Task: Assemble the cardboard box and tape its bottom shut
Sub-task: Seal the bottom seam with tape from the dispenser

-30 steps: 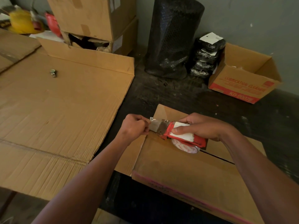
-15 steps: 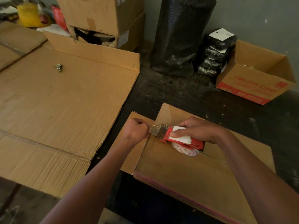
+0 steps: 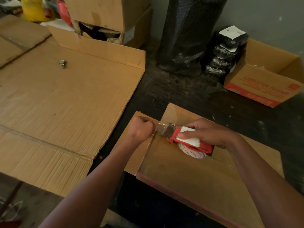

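While gripped: tape dispenser point(image 3: 189, 139) under right hand point(image 3: 212, 133).

Two bare hands are in view: a left hand point(image 3: 142, 129) and a right hand point(image 3: 212, 132). There is one red tape dispenser point(image 3: 189, 142) and one roll of tape point(image 3: 192, 152) in it.

Cardboard boxes number four: one box lying flat under the hands point(image 3: 189, 175), one open box with red lettering point(image 3: 263, 84) at the right, and two stacked boxes point(image 3: 105, 12) at the back.

One large flattened cardboard sheet point(image 3: 62, 104) lies at the left, with one small metal object point(image 3: 62, 64) on it. One tall black roll of bubble wrap point(image 3: 189, 33) stands at the back. Beside it is one stack of black wrapped packages point(image 3: 225, 53); their exact number cannot be told. One yellow object point(image 3: 32, 9) and one red object point(image 3: 64, 10) sit at the far left.
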`<state>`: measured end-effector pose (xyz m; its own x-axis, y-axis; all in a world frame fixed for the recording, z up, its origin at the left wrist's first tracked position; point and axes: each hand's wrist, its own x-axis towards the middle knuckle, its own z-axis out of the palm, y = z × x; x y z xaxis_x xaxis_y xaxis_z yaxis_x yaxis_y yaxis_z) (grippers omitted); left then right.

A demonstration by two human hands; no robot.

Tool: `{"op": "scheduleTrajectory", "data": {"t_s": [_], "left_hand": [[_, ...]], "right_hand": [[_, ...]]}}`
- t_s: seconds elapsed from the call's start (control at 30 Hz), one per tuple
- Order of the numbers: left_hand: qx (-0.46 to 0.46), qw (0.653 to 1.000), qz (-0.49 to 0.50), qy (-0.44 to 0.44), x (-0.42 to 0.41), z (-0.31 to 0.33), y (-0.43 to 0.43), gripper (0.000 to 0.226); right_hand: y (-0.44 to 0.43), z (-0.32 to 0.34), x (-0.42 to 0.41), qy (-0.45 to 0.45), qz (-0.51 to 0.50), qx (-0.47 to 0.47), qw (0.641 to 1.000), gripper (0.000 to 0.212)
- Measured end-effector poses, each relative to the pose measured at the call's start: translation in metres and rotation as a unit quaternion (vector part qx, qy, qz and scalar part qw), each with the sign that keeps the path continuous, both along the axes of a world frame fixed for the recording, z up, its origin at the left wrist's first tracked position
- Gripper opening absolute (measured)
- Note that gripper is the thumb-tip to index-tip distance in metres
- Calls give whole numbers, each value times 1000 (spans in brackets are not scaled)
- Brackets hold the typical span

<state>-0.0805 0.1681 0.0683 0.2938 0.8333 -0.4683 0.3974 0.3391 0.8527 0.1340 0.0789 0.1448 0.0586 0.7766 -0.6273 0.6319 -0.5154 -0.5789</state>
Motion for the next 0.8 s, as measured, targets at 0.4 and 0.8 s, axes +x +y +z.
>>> {"op": "scheduleTrajectory", "data": {"t_s": [0.4,0.8], "left_hand": [[18,1000,5,9,-1,-2,-3,23],[-15,1000,16,7,1,-11,-3,21]], "right_hand": [[5,1,-2,-28,23,5,999,39],[2,1,0,-22,27,9,999,40]]}}
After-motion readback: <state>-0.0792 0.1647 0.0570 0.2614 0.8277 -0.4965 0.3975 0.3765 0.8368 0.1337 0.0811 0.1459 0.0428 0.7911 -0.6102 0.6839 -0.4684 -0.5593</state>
